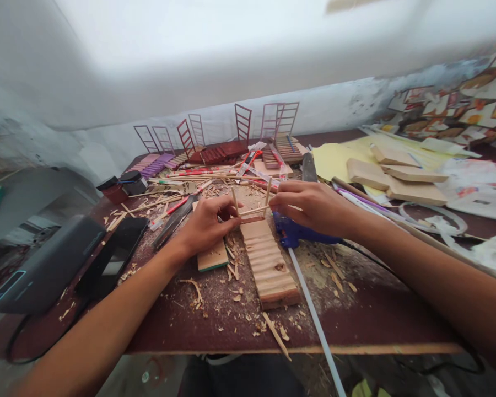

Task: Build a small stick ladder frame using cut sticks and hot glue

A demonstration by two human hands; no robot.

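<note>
A grooved wooden block [268, 259] lies in front of me. Two thin upright sticks, the left one [235, 199] and the right one [268, 196], rise from its far end, with a crosswise stick [254, 211] low between them. The thumb and fingers of my left hand [213, 223] close around the foot of the left upright. Just right of the other upright, my right hand [303, 201] has its fingers curled together; what they hold, if anything, is hidden. Beneath that hand lies a blue glue gun [293, 230], a long glue stick [314, 311] protruding toward me.
Several small painted ladder-backed pieces [223, 153] stand along the wall. Wood shavings [235, 275] litter the table. A phone [113, 256] and a dark speaker-like device [52, 270] lie left. Loose wooden blocks [415, 190] rest on yellow paper [334, 160] at right.
</note>
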